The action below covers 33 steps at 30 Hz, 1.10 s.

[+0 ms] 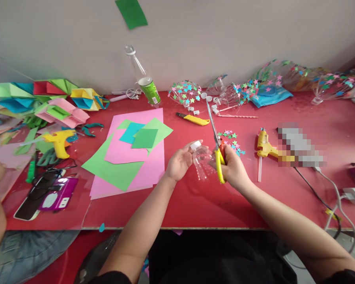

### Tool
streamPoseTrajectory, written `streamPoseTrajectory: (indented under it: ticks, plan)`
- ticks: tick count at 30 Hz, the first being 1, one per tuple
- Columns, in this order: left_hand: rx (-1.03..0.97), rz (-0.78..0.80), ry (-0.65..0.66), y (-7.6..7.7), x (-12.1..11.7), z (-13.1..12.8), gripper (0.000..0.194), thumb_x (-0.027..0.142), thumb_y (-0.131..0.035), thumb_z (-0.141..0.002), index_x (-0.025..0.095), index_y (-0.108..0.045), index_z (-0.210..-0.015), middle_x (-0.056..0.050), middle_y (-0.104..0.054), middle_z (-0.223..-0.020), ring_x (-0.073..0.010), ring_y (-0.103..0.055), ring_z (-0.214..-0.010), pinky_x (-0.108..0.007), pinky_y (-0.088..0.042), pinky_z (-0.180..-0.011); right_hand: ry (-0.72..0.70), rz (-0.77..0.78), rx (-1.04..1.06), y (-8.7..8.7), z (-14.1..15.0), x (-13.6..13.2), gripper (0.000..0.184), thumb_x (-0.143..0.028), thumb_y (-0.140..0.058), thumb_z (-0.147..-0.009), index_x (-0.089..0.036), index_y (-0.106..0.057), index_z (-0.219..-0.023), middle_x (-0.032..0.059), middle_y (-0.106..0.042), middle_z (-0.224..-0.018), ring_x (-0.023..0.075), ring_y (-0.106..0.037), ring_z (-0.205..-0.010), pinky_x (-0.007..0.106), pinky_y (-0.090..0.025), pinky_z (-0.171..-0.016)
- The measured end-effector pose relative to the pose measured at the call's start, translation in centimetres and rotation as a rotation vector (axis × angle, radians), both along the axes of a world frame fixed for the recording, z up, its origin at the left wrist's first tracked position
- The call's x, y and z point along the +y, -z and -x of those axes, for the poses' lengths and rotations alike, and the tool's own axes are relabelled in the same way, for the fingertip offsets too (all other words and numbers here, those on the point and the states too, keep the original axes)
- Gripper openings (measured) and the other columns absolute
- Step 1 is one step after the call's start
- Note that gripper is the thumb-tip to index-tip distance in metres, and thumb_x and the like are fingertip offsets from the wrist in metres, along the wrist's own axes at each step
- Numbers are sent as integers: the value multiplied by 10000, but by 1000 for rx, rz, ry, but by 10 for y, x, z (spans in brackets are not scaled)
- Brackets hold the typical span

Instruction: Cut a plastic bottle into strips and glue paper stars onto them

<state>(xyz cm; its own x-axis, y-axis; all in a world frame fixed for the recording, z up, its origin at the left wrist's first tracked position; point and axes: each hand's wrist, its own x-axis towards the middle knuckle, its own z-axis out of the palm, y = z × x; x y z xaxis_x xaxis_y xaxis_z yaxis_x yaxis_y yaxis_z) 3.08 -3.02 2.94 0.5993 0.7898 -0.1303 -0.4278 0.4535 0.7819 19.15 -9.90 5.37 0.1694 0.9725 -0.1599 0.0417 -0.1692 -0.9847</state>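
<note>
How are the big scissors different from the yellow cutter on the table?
The scissors are in the right hand; the cutter lies on the red table. The scissors have long shiny blades; the cutter shows a short dark end. The scissors have a looped handle; the cutter's is straight. Both have yellow on them.

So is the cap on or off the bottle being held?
On: a white cap covers the top of the clear bottle in the left hand.
</note>
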Motion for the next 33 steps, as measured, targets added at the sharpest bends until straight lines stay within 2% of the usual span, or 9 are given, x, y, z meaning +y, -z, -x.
streamPoseTrajectory:
  ticks: [2, 6, 13, 18, 23, 28, 33]
  plan:
    - [36, -58, -23, 1, -3, -2, 427, 308, -645, -763, 187, -572, -1166, -98, -716, -1113, -295, -626, -1161, -455, -477, -977, -7, -4, 5, 2, 1, -1, 396, -358, -757, -638, -249, -403, -777, -74, -403, -657, 109, -332, -568, 258, -304, -534]
    - [50, -117, -76, 2, -5, -2, 415, 228, -725, -729, 218, -544, -1102, -69, -719, -1109, -258, -651, -1125, -432, -477, -978, -42, -46, 18, 3, 0, -2, 343, -316, -732, -652, -244, -422, -778, -71, -397, -667, 106, -331, -578, 256, -301, -544]
    - [31, -219, -98, -5, -3, 2, 453, 222, -724, -752, 218, -541, -1167, -94, -698, -1172, -260, -634, -1157, -442, -472, -989, 19, -46, 13, -5, -3, -4, 342, -309, -722, -653, -247, -421, -803, -56, -442, -720, 118, -376, -603, 276, -318, -561]
    - [111, -312, -155, 1, -4, -1, 461, 251, -713, -794, 239, -521, -1213, -91, -697, -1168, -230, -658, -1101, -402, -486, -958, 82, -70, -53, -7, -3, -5, 336, -281, -702, -650, -257, -409, -811, -50, -445, -744, 116, -356, -589, 277, -297, -537]
    - [148, -358, -161, 4, -5, -1, 599, 257, -690, -826, 290, -407, -1353, -82, -691, -1144, -219, -661, -1076, -388, -513, -909, 96, -88, -48, -2, -4, -3, 322, -293, -694, -662, -255, -415, -818, -40, -445, -755, 124, -387, -614, 279, -332, -549]
    - [237, -412, -186, 7, -3, 1, 443, 255, -664, -835, 256, -519, -1254, -89, -678, -1180, -219, -648, -1095, -368, -510, -915, 102, -60, -68, -4, -5, -1, 357, -340, -720, -649, -253, -405, -791, -47, -437, -712, 126, -386, -613, 280, -332, -557]
    - [212, -397, -155, 8, -3, 1, 453, 227, -623, -841, 258, -529, -1283, -81, -686, -1175, -224, -653, -1084, -373, -526, -899, 20, -14, -61, 1, -2, 1, 376, -369, -742, -641, -246, -405, -756, -61, -412, -683, 119, -371, -607, 275, -330, -565]
